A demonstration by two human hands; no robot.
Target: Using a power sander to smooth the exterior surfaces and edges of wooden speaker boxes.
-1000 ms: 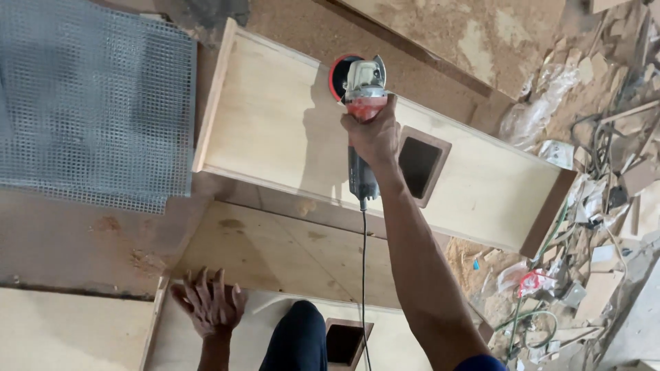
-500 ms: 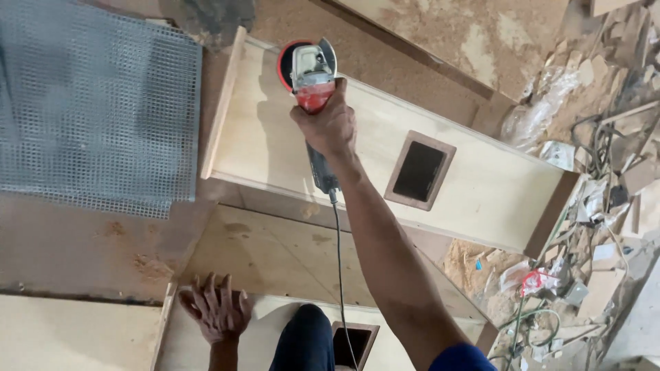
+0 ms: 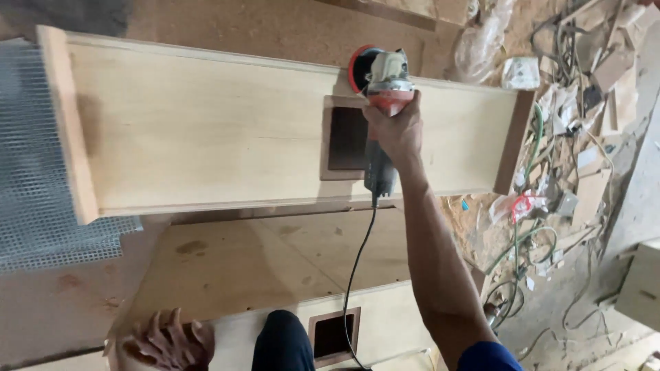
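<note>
My right hand (image 3: 395, 127) grips an angle grinder (image 3: 381, 82) with a red guard and grey body. Its disc rests at the far edge of a long pale wooden panel (image 3: 199, 130), just above a dark rectangular cut-out (image 3: 347, 137). The grinder's black cord (image 3: 357, 275) hangs down toward me. My left hand (image 3: 165, 340) lies flat with fingers spread on the near edge of a lower plywood board (image 3: 268, 257). My knee in dark trousers (image 3: 282, 343) shows at the bottom.
A grey wire mesh sheet (image 3: 31, 178) lies at the left. A second panel with a rectangular cut-out (image 3: 333, 333) sits near my knee. Offcuts, hoses, plastic wrap and sawdust litter the floor (image 3: 564, 158) at the right.
The view has shifted so the panel now lies level. My right hand moved the grinder from the panel's left part to the far edge above the cut-out. The left hand stayed put.
</note>
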